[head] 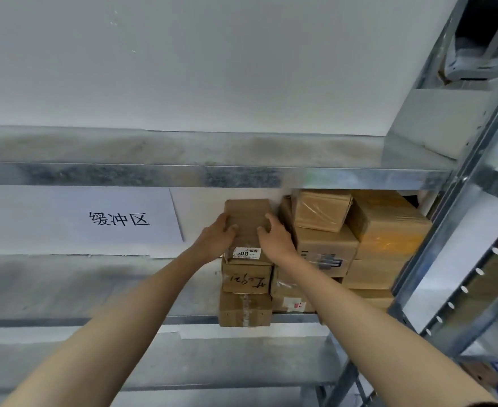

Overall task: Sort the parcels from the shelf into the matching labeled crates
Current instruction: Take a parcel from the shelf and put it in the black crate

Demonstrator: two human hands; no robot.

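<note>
Both hands make the grip: the left hand (218, 235) presses the left side of the top parcel (247, 227) and the right hand (275, 235) the right side, fingers curled over its upper face, so it is clamped between the palms, not held from beneath. That parcel sits at the top of a narrow stack on the metal shelf (183, 292), with its white label (246, 253) facing the near edge. Under it lie a box with handwriting (246, 279) and a bottom box (245, 308) that juts slightly past the shelf's near edge.

Judging from this, the main risk is the stack itself. It is tall, slim and overhangs at the base; if the top parcel is dragged toward the near side without first being lifted, friction could pull the handwritten box along and tip the lower ones off the shelf.

A second risk is the squeeze hold: cardboard is smooth, and a parcel heavier than it looks could slip down between the palms once it clears its support.

Just to the right, touching or nearly so, stand the larger cartons (327, 248), with a film-wrapped box (321, 210) perched on top; a sideways swing of the right elbow or of the parcel could knock that one loose.

No labelled crates show in this view, and the label is only partly readable, so a misread would send the parcel to the wrong place.
</note>
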